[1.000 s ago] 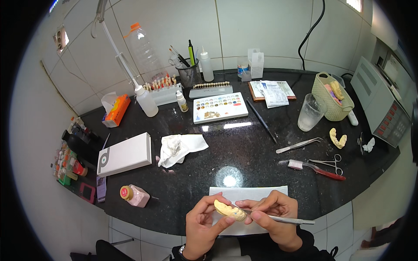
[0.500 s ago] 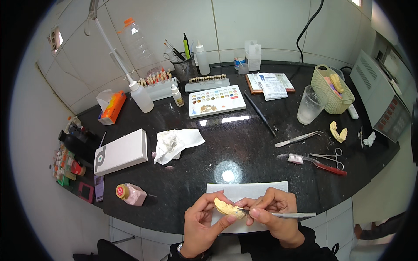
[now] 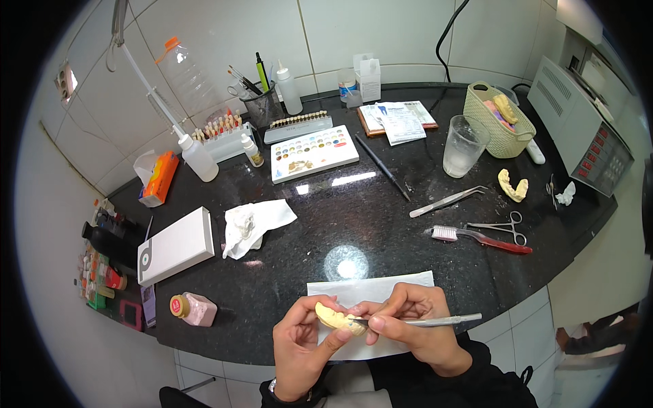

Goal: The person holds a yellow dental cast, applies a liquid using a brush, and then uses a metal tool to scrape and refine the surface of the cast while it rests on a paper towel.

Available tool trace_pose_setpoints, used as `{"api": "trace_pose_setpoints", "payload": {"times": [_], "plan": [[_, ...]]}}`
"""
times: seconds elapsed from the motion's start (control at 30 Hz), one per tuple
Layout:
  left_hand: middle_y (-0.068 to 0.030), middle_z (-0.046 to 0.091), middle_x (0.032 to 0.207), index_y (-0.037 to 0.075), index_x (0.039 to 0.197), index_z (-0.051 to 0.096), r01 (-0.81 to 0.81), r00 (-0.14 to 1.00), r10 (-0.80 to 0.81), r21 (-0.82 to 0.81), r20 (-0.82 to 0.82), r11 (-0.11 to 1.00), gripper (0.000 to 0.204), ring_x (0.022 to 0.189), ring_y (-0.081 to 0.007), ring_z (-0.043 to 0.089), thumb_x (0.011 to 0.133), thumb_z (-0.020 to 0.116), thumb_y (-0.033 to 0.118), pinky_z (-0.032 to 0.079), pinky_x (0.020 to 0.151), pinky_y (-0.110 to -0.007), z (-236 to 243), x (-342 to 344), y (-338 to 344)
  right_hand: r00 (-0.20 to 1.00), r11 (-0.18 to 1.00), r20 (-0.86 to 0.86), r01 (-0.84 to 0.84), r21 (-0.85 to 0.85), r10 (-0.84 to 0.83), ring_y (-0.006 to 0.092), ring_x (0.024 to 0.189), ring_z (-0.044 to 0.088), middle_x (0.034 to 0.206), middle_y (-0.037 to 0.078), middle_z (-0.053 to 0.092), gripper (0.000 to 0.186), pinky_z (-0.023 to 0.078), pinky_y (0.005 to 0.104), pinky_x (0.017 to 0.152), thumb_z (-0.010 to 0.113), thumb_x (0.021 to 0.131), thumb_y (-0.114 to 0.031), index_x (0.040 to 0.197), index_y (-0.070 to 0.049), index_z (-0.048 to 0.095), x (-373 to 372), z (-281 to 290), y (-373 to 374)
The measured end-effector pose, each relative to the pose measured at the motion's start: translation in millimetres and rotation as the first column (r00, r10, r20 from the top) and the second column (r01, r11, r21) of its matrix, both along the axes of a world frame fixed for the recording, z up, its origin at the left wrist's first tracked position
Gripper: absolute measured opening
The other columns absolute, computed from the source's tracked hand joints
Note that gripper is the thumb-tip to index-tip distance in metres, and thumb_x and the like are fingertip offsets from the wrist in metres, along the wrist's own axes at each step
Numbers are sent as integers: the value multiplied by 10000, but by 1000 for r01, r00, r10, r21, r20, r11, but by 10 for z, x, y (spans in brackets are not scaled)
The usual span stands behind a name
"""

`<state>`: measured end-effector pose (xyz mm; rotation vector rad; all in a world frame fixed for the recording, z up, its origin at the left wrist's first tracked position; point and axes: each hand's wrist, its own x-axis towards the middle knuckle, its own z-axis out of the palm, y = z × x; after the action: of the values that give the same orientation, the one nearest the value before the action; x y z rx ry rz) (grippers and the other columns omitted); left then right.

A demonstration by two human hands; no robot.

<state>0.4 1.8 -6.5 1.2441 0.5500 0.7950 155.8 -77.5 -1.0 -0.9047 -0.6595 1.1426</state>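
Note:
At the front of the black counter, my left hand [image 3: 299,350] is closed around a yellow plaster dental cast [image 3: 333,317], thumb below and fingers along its upper edge. My right hand [image 3: 425,330] grips a slim metal-handled carving knife [image 3: 449,319] like a pen. Its dark tip touches or almost touches the right end of the cast; fingers partly hide the contact. Right-hand fingertips also rest close by the cast. Under both hands lies a white paper sheet [image 3: 371,287].
Right of the paper lie a red toothbrush [image 3: 500,243], a clamp [image 3: 503,226], tweezers [image 3: 445,202] and another cast [image 3: 513,185]. A glass [image 3: 465,146] and basket [image 3: 500,129] stand behind. Leftward are a pink bottle [image 3: 197,309], white box [image 3: 177,246], crumpled tissue [image 3: 255,224] and palette [image 3: 315,155].
The whole view has shifted, so counter things sit further left and slightly higher. Both hands keep nearly the same grip on the cast and knife.

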Motion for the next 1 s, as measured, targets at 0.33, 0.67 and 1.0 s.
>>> {"api": "trace_pose_setpoints", "payload": {"times": [0.33,0.67,1.0], "plan": [[-100,624,1000,-29,1062,533,18,998,-11,112,-65,994,352,987,-154,589,769,724,12,418,929,-303,10,12,-13,964,980,196,155,125,-177,223,710,676,665,159,645,128,480,511,914,645,821,-19,787,6,525,-48,132,-99],[-99,653,876,-7,998,540,-46,994,63,179,-88,983,327,900,-174,626,728,725,-5,346,1043,-458,37,68,-47,760,905,498,303,299,-419,287,817,682,769,202,675,138,522,435,861,673,794,-8,830,17,542,-166,-22,-214],[-105,663,876,-7,994,554,-200,965,232,227,-124,953,328,889,-161,626,723,739,3,347,1031,-431,6,97,-36,941,964,233,263,-41,-247,177,716,654,769,166,630,166,529,275,679,594,887,-103,922,25,494,35,72,-96]]}}
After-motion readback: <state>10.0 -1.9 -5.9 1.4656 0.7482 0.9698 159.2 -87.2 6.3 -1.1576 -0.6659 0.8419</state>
